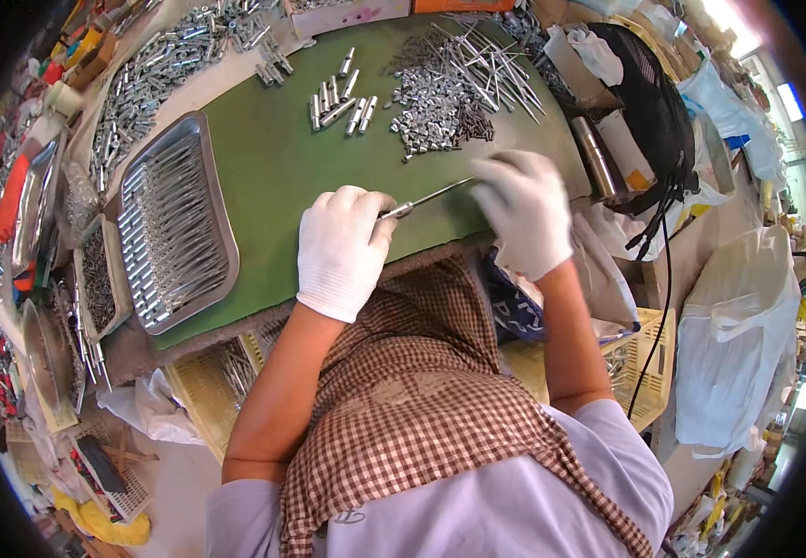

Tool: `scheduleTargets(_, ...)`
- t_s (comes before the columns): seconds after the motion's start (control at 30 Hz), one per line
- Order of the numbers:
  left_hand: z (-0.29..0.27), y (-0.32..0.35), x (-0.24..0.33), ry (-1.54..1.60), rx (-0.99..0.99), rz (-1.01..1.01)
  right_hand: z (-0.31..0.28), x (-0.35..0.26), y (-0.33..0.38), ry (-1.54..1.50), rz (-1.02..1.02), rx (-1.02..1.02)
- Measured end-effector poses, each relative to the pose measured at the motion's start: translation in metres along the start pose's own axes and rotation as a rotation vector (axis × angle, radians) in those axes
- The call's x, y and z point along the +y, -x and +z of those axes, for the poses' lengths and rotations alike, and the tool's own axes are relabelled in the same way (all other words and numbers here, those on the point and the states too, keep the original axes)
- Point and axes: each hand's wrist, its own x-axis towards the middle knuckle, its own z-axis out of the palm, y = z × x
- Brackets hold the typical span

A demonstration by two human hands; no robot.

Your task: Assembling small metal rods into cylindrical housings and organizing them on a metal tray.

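Looking down from the head view, I see both of my gloved hands at the near edge of the green mat (273, 158). My left hand (342, 249) is closed around the thicker end of a thin metal pin (426, 197), and the fingers of my right hand (522, 212) pinch its far tip, so the pin lies between the two hands just above the mat.

I judge the work as partly done. On the left, the steel tray (175, 223) already holds many finished pins in rows; they are too many and too close for me to count. A second, smaller tray (100, 279) further left holds thin dark pieces.

Farther on the mat I count about eight short metal sleeves (339, 100) lying in a loose group. To the right of them is a heap of small silver parts (432, 102) with long loose rods (491, 70) on top, both uncountable. This heap is still large, so I think much remains. At the far left lies another big pile of metal parts (156, 65).
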Motion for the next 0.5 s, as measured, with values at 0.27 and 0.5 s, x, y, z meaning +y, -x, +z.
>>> scheduleTargets(0.27,0.002,-0.012,0.009,-0.084,0.013,0.061,0.037,-0.019,-0.007,-0.104,-0.095,-0.057)
scheduleTargets(0.5,-0.006,-0.020,0.003,-0.199,-0.022,0.085,0.034,-0.022,-0.008,-0.255,0.000,-0.073)
